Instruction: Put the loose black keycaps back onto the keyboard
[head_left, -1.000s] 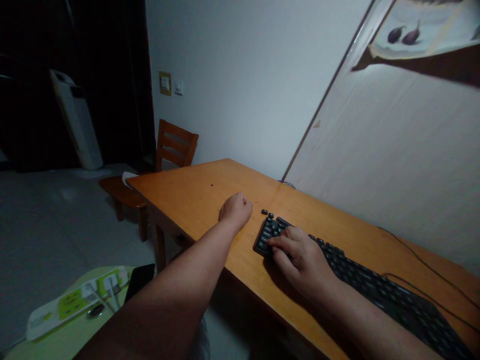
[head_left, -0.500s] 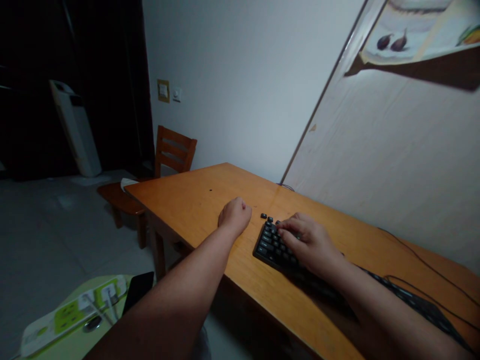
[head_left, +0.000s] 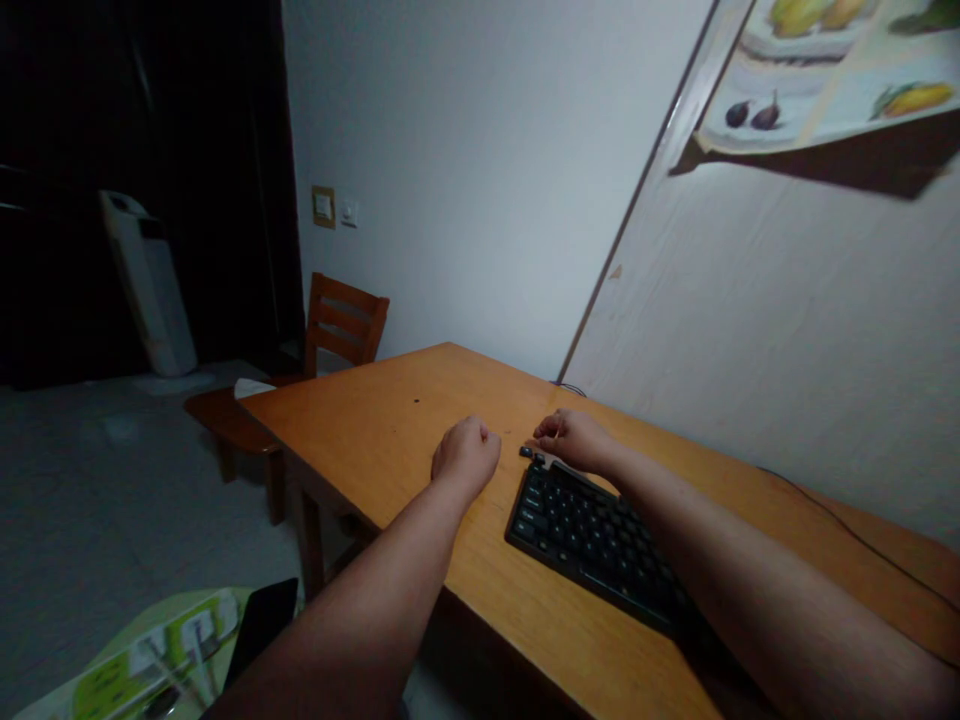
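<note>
My left hand (head_left: 466, 458) is closed in a fist on the wooden table (head_left: 360, 420), left of a black keyboard (head_left: 577, 530); whatever may be inside it is hidden. Just beyond the keyboard's far left corner, my right hand (head_left: 574, 438) has its thumb and fingers pinched together low over the tabletop. What sits between those fingertips is too small to make out. Two loose black keycaps, a left one (head_left: 526, 451) and a right one (head_left: 538, 459), lie beside the fingertips at that corner. My right forearm covers the far right part of the keyboard.
A wooden chair (head_left: 345, 318) stands past the table's left end. At the lower left, a green stool (head_left: 112, 640) holds a power strip (head_left: 112, 685) with plugs and a dark flat object (head_left: 262, 620). A black cable (head_left: 832, 520) runs along the table's back right.
My right hand has lifted off the keyboard's upper left keys and moved away from me, past its far edge. My left fist stays where it was. The view has tilted slightly.
</note>
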